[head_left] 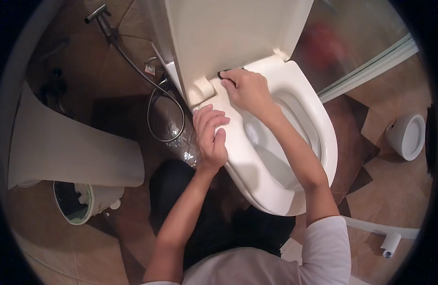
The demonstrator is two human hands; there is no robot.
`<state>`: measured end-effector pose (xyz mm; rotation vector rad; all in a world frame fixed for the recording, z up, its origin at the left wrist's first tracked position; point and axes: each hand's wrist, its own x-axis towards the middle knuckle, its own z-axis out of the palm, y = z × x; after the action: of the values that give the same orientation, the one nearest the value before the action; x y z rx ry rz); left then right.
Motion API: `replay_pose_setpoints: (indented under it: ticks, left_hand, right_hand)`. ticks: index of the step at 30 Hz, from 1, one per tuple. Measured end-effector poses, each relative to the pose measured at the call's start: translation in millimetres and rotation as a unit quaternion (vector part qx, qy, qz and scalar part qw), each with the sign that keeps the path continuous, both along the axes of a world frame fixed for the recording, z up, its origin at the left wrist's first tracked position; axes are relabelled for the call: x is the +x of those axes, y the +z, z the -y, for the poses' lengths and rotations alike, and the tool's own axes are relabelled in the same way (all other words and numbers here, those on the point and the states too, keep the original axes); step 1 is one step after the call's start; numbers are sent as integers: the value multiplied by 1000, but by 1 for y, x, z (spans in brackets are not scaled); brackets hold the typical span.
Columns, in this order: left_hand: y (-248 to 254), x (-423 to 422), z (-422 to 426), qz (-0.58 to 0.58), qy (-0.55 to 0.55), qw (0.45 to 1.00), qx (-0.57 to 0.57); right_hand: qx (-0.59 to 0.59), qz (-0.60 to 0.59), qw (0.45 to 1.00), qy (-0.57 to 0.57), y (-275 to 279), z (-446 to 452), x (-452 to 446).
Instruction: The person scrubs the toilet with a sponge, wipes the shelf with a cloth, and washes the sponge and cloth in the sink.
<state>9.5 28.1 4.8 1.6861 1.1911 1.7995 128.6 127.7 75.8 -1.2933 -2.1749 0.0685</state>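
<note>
A white toilet (327, 152) stands in front of me with its lid (233, 35) raised. My right hand (249, 92) reaches across the bowl to the back, close to the lid's hinges. Its fingers are closed on a small dark thing (222, 74), mostly hidden under them, which is against the white surface behind the bowl opening. My left hand (211, 135) rests on the toilet's left side just below the left hinge (202, 90). Its fingers lie stretched out, holding nothing.
At the left are a hand sprayer (99, 15) with a looped metal hose (182, 114), a white pedestal (81, 142) and a bin (89, 209). A glass screen's white rail (371, 69), a round white container (411, 137) and a white tube (391, 243) are at the right.
</note>
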Motion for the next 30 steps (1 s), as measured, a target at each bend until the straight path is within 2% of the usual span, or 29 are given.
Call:
replay_pose_setpoints:
  ticks: [3, 5, 8, 10, 11, 13, 15, 17, 19, 20, 23, 25, 27, 30]
  left_hand:
    - [0, -1, 1, -9, 4, 1000, 10]
    - [2, -2, 0, -8, 0, 1000, 14]
    - [1, -2, -3, -10, 0, 1000, 17]
    - [-1, -2, -2, -8, 3, 1000, 14]
    - [0, -1, -2, 0, -1, 1000, 9]
    - [1, -2, -1, 6, -5, 1000, 14]
    - [0, -1, 0, 0, -11, 1000, 4]
    - [-2, 1, 3, -1, -8, 1000, -2]
    - [-1, 2, 3, -2, -1, 1000, -3]
    - [0, 2, 3, -2, 1, 1000, -4]
    - [1, 0, 0, -2, -2, 1000, 4]
    - [-1, 2, 2, 1, -7, 1000, -1]
    - [2, 3, 3, -4, -5, 1000, -5]
    - [3, 3, 5, -21, 4, 1000, -12]
  right_hand:
    - [-73, 19, 997, -30, 9, -12, 4]
    - [-79, 9, 997, -25, 5, -5, 4]
    - [-14, -30, 999, -2, -4, 3, 11]
    - [-48, -16, 998, -42, -4, -4, 21]
    - [-61, 38, 994, -88, 2, -17, 26]
    - [41, -20, 997, -60, -9, -16, 14]
    - [26, -24, 999, 2, -10, 8, -5]
    - [29, -56, 998, -3, -13, -1, 9]
    - [-31, -19, 998, -53, -3, -10, 18]
    - [14, -26, 999, -43, -7, -5, 14]
    - [-4, -31, 999, -13, -7, 20, 10]
    - [7, -19, 1000, -10, -3, 5, 11]
    - [-23, 54, 997, -54, 6, -7, 6]
    - [-1, 2, 999, -33, -4, 12, 7]
